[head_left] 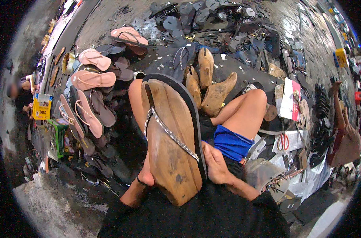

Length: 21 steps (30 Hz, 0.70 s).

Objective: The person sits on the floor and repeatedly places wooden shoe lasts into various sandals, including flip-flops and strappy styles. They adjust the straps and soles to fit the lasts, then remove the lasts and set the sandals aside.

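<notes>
On the wooden last (174, 166), a sandal (196, 123).
Right hand (217, 164) pinches its edge; left hand's (146, 177) fingers, can't tell; leftward, printed yellow box (42, 106).

Pink sandals (94, 80) pile up at my left, wooden lasts (206, 71) sit before me and dark footwear (172, 24) heaps beyond, across the scrap-strewn floor (49, 206).

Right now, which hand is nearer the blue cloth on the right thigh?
Right. The right hand, at the sandal's edge, is just below and left of the blue cloth in view; the left hand is farther left, across the wooden last.
</notes>
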Tool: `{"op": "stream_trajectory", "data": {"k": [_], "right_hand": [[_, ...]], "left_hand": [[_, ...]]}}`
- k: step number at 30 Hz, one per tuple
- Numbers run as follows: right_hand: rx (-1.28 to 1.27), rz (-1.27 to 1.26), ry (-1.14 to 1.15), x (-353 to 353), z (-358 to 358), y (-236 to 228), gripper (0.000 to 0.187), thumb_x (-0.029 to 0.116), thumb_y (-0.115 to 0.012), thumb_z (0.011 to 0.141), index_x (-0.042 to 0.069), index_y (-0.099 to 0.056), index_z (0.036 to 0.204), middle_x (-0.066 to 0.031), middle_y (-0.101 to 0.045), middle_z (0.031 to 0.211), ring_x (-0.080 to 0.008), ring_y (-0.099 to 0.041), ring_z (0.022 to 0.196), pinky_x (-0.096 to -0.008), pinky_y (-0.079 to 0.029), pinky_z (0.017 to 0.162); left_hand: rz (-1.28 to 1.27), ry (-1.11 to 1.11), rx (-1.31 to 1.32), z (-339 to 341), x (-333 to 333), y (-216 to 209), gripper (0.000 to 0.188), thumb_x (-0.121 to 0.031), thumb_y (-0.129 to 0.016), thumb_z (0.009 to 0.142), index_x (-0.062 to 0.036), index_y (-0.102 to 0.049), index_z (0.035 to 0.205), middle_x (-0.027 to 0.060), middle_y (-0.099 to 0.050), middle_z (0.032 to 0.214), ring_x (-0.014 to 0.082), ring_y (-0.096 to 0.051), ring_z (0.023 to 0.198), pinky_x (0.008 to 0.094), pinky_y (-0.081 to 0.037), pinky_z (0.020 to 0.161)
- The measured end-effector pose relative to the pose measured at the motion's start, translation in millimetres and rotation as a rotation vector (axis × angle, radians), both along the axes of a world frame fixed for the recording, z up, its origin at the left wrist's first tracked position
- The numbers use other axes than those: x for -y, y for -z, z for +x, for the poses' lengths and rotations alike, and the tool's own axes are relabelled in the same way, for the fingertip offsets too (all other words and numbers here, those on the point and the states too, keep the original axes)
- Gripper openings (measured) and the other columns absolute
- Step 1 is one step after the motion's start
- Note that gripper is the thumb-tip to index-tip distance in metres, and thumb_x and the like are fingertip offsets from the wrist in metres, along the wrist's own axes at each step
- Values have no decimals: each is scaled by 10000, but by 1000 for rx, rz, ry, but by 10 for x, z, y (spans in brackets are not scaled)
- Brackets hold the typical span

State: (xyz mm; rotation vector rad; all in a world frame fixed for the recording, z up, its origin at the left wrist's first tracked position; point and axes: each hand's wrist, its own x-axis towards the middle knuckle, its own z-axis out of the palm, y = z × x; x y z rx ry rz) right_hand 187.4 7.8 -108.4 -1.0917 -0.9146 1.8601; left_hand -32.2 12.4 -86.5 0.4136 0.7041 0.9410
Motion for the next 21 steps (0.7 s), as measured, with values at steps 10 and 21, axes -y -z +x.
{"op": "stream_trajectory", "data": {"k": [10,21], "right_hand": [[71,381,-36,-111,134,35,202,179,-441,1069,45,-493,927,-40,-509,841,-134,-473,746,-311,-444,702],[-204,190,-96,-54,71,-145,382,348,-386,1113,58,-530,910,38,-430,793,-73,-411,756,-295,-409,678]], "left_hand": [[41,4,41,70,131,-27,1235,-795,-689,709,-19,-230,1553,183,-433,1499,331,-475,1348,466,-404,1132],[97,93,-6,276,-195,267,1263,-752,-753,679,-40,-197,1562,181,-410,1505,333,-461,1348,456,-404,1125]]}}
